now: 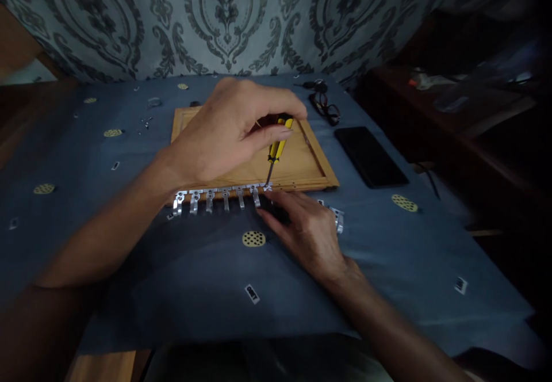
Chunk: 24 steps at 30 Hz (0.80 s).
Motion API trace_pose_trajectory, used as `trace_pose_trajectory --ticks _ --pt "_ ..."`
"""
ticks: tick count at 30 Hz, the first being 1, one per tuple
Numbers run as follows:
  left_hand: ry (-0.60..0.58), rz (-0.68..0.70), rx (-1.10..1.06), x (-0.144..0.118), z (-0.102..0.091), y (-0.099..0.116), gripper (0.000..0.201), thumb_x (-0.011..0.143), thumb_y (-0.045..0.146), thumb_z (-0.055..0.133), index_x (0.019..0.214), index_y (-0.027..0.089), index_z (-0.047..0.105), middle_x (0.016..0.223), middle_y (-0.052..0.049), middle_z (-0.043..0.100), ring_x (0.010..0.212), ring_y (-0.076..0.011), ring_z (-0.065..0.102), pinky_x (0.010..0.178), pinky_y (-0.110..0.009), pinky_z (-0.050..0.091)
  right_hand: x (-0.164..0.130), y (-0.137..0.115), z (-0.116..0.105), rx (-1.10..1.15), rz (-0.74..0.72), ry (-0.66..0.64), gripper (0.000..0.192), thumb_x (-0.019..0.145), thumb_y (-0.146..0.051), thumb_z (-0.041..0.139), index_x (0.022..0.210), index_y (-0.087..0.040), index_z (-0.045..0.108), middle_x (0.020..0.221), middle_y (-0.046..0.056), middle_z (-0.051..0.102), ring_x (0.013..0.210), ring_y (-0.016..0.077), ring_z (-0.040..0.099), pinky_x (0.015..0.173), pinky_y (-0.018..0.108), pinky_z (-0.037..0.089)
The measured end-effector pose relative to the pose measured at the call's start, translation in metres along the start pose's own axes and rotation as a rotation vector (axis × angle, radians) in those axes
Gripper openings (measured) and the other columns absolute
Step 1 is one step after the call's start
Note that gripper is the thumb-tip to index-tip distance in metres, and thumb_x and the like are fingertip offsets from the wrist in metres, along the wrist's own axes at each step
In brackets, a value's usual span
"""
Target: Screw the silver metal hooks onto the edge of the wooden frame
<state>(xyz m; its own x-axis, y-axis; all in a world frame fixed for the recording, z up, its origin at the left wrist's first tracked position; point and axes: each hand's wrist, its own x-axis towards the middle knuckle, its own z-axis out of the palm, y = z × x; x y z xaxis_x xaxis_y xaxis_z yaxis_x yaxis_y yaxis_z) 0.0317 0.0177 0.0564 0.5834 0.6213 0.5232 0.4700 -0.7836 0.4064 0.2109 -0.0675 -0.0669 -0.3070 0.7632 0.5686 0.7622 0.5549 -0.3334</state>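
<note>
Left hand (pixel 228 132) grips yellow screwdriver (pixel 277 145), tip down on metal clip row (pixel 222 194) along the wooden frame (pixel 302 166), frame centre. Right hand (pixel 308 229), fingers flat & loose, steadies clips' right end. Phone (pixel 370 156) at right on table (pixel 129 267).

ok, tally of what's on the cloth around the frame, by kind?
Wooden frame: 1
Yellow-handled screwdriver, held in the left hand: 1
Metal clips along the frame's near edge: 6 visible
Black phone: 1
Glasses: 1
Total: 10
The right hand rests at the frame's near edge and may hide more.
</note>
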Motion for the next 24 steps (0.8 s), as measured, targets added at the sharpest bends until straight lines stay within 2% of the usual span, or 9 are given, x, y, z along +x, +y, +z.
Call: trace_pose_trajectory --ticks 5,10,15,24 --pt "-0.068 -0.001 -0.022 0.001 -0.002 0.002 0.02 0.09 0.022 0.064 0.106 0.022 0.075 0.094 0.0 0.077 0.083 -0.014 0.072 0.077 -0.026 0.057 0.0 0.0 0.0 0.021 0.0 0.008 0.018 0.095 -0.032 0.063 0.105 -0.02 0.071 0.09 0.006 0.078 0.081 0.0215 0.073 0.07 0.031 0.055" --pt "0.015 0.08 -0.052 -0.001 0.004 0.004 0.015 0.088 0.025 0.069 0.1 0.019 0.076 0.093 -0.002 0.077 0.078 -0.0114 0.07 0.073 -0.023 0.055 0.001 0.0 -0.001 -0.012 -0.019 0.021 0.016 0.095 -0.031 0.064 0.103 -0.019 0.07 0.09 0.007 0.078 0.081 0.0216 0.073 0.07 0.031 0.055" --pt "0.065 0.034 0.016 -0.001 0.007 0.005 0.013 0.087 0.022 0.071 0.098 0.02 0.077 0.089 -0.002 0.076 0.078 -0.0119 0.07 0.077 -0.025 0.055 0.001 -0.001 -0.001 -0.027 -0.02 0.01 0.017 0.096 -0.032 0.062 0.104 -0.019 0.069 0.088 0.006 0.078 0.079 0.0208 0.072 0.069 0.03 0.054" --pt "-0.045 -0.052 -0.143 0.002 0.002 -0.003 0.013 0.088 0.021 0.066 0.098 0.019 0.075 0.092 -0.001 0.077 0.086 -0.0143 0.073 0.081 -0.026 0.058 0.001 -0.001 -0.001 0.001 -0.021 0.008 0.017 0.095 -0.031 0.062 0.103 -0.018 0.07 0.085 0.007 0.076 0.076 0.0207 0.071 0.067 0.03 0.052"
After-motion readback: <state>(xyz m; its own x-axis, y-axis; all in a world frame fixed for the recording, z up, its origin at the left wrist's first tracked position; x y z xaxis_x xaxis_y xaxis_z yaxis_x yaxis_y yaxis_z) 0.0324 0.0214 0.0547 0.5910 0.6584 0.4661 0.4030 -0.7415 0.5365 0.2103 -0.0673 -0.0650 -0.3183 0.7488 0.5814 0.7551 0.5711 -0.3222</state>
